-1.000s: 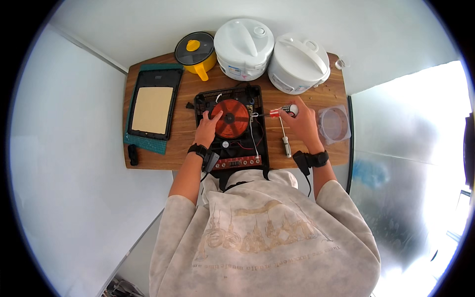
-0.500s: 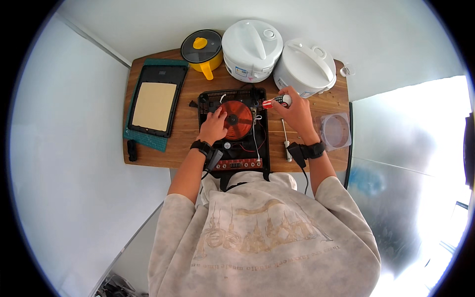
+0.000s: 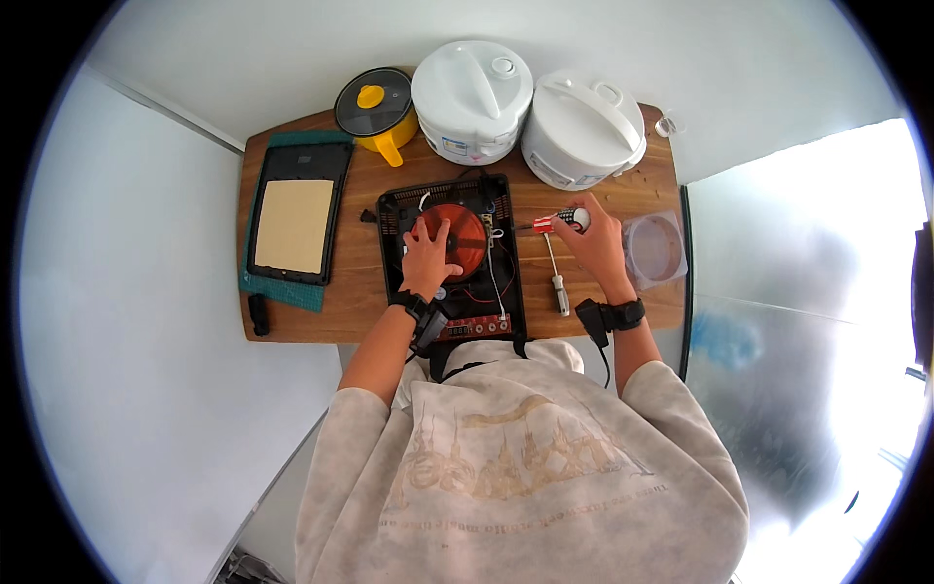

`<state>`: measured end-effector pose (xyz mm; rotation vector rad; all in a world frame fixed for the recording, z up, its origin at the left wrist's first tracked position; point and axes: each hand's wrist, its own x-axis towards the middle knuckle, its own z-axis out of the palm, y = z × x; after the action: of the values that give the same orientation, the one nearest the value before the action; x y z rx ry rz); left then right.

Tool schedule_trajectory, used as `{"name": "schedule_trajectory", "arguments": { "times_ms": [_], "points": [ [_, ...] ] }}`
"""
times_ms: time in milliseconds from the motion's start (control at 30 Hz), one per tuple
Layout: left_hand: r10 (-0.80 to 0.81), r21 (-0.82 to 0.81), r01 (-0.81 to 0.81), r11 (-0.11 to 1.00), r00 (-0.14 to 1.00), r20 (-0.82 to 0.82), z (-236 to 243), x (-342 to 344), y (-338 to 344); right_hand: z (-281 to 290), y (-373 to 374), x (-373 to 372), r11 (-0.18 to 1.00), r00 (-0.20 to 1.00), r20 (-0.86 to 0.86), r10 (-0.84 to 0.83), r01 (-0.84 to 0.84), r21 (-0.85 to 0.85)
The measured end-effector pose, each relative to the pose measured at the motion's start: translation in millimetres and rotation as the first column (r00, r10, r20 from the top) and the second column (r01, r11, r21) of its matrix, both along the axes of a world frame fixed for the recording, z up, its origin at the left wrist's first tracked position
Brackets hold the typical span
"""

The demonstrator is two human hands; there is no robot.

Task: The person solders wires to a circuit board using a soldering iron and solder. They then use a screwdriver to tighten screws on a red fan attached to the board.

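Your left hand (image 3: 428, 263) splays on the likely fragile coil (image 3: 471, 234), best held rimwise; your right hand (image 3: 595, 245) grips the red screwdriver (image 3: 544, 225).

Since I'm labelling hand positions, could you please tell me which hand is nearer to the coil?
Left: the left hand is spread over the coil; the right hand is off to its right, holding a screwdriver.

The worktop (image 3: 358, 268) looks like smooth grained wood. The appliance casing (image 3: 467, 306) seems matt black plastic; both cookers (image 3: 452, 97) look glossy white plastic.
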<state>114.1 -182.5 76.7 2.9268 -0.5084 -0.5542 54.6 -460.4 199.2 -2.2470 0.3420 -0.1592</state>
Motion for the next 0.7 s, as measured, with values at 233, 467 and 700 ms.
{"name": "schedule_trajectory", "arguments": {
  "times_ms": [233,467,700],
  "points": [
    [-0.041,-0.022,0.043,0.999,0.997,0.070,1.3,8.8,1.9,-7.0,-4.5,-7.5,0.998,0.999,0.015,-0.044,0.043,0.034],
    [-0.069,-0.364,0.138,0.921,0.978,0.196,-15.9,67.3,-19.6,-4.6,-8.0,-12.5,0.998,0.999,0.009,-0.043,0.043,0.044],
    [-0.023,-0.340,0.043,0.939,0.998,0.062,-51.0,82.1,-28.9,-12.3,-19.9,-21.2,0.996,0.997,-0.017,-0.078,0.079,0.034]
  ]
}}
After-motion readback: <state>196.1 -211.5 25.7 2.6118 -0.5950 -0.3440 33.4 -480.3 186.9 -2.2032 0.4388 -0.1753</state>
